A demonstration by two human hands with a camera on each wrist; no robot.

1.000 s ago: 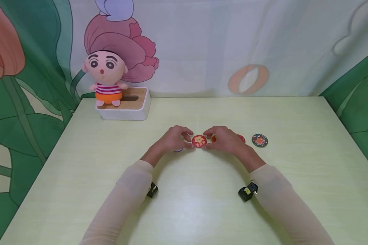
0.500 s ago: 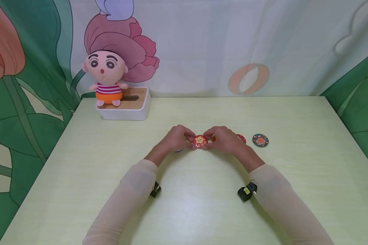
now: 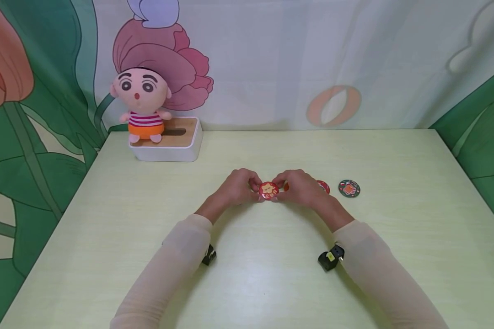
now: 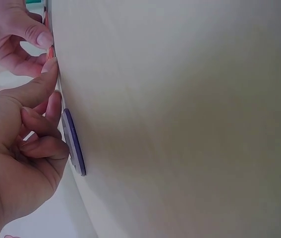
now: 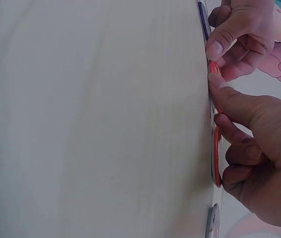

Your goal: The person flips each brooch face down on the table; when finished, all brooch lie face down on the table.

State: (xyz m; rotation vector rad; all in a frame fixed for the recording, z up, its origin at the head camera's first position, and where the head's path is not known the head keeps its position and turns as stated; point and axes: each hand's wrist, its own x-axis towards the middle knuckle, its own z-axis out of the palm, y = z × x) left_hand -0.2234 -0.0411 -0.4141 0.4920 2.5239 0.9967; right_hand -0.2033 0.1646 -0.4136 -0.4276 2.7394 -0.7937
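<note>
A small red round disc [image 3: 269,190] with a yellow star-like figure lies between both hands on the table. My left hand [image 3: 243,187] pinches its left edge with thumb and finger. From the other side my right hand [image 3: 300,188] pinches the right edge. Under the left hand's curled fingers is a purple-rimmed disc [image 4: 74,143], hidden in the head view. Another red disc [image 3: 324,186] shows partly behind the right hand, near its curled fingers in the right wrist view. A sliver of orange-red also peeks out between the right hand's fingers.
A dark green disc with a red figure [image 3: 349,188] lies right of the hands on the pale table [image 3: 267,283]. At the back left, a plush doll [image 3: 145,105] sits on a white box [image 3: 169,154] with a wooden lid. A printed curtain [image 3: 255,64] hangs behind.
My left hand has moved slightly right and its fingers have closed on the red disc, which has shifted a little right. The purple-rimmed disc has become covered in the head view.
</note>
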